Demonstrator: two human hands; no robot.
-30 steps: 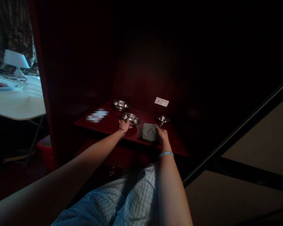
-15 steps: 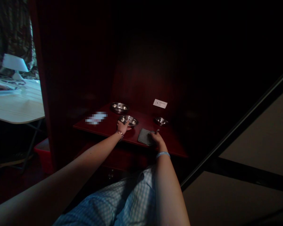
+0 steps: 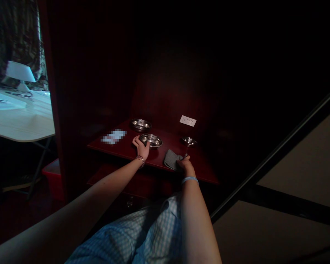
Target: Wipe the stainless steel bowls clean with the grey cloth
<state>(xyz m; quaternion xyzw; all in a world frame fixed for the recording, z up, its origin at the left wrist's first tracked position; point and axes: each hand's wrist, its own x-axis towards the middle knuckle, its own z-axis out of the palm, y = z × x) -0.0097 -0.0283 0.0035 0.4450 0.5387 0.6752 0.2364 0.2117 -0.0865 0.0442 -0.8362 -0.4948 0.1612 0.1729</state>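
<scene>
A shiny metal bowl (image 3: 151, 140) rests on the dark red desktop (image 3: 154, 157). At its near left side is my left hand (image 3: 141, 147), fingers stretched out and apart, thumb by the front rim; whether it touches the bowl I cannot tell for certain. My right hand (image 3: 186, 164) is closed on a grey cloth (image 3: 172, 160) near the desk's front edge. The cloth is partly folded and bunched at the fingers. Beyond that hand sits a smaller metal bowl (image 3: 189, 141). Stacked metal bowls (image 3: 140, 125) stand behind my left hand.
A blurred-out white item (image 3: 113, 136) lies on the left of the desktop. On the back wall is a white socket plate (image 3: 188, 120). Dark side panels enclose the desk. Farther left are a pale table (image 3: 24, 124), a white lamp (image 3: 21, 73) and a red bin (image 3: 53, 178).
My left hand's fingers have spread out to the left, and its thumb has come back from inside the bowl. Under my right hand the cloth has gone from flat to folded.
</scene>
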